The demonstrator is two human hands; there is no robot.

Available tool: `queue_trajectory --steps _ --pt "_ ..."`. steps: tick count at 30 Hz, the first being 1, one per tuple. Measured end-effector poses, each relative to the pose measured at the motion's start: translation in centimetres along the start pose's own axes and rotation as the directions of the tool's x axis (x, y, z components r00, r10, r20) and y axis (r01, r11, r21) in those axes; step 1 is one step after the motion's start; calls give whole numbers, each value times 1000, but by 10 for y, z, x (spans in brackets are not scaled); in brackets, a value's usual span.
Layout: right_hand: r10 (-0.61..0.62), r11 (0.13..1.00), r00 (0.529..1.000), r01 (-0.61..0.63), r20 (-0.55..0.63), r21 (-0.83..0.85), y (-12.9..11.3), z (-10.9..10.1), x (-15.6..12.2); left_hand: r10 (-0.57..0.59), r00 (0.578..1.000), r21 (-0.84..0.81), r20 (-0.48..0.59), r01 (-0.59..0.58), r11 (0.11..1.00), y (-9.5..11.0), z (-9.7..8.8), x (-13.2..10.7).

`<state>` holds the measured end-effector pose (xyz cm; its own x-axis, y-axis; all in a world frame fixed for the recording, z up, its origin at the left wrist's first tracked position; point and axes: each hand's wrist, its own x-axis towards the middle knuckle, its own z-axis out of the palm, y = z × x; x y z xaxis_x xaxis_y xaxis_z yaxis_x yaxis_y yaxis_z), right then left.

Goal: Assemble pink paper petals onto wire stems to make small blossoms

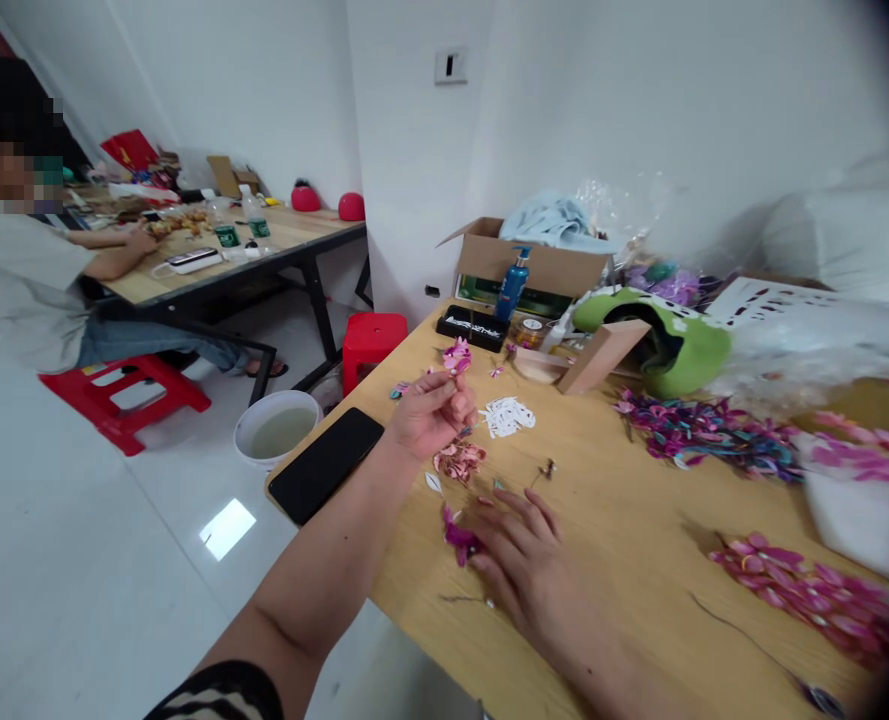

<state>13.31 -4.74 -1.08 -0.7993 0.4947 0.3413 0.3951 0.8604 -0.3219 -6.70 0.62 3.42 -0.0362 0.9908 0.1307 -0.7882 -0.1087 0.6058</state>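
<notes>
Pinched between the thumb and fingers of my left hand (435,412) is a small pink artificial flower (457,355), raised over the table. My right hand (523,560) rests low over the wooden tabletop with its fingers stretched out. By its fingertips lies a magenta petal piece (459,538); whether they touch it I cannot tell. Below my left hand are a heap of dusty-pink petals (460,460) and a single white leaf shape (433,482). A pile of white slips (508,416) sits just right of that hand. A thin dark stem (546,470) lies beyond my right fingers.
A black phone (328,465) lies at the table's left edge, above a white bucket (275,428) of water. Behind stand a blue pump bottle (513,285) and a cardboard box (481,255). Pink flowers (804,590) lie right. A person sits at another table (294,230).
</notes>
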Motion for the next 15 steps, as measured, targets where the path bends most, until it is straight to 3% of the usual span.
queue_trajectory --steps 7,15 --pt "24 994 981 -4 -190 106 17 -1 -8 10 994 -10 108 -9 1000 -3 -4 1" --pt "156 973 899 -71 -408 218 32 -10 -15 6 986 3 168 -7 1000 -7 -5 2"
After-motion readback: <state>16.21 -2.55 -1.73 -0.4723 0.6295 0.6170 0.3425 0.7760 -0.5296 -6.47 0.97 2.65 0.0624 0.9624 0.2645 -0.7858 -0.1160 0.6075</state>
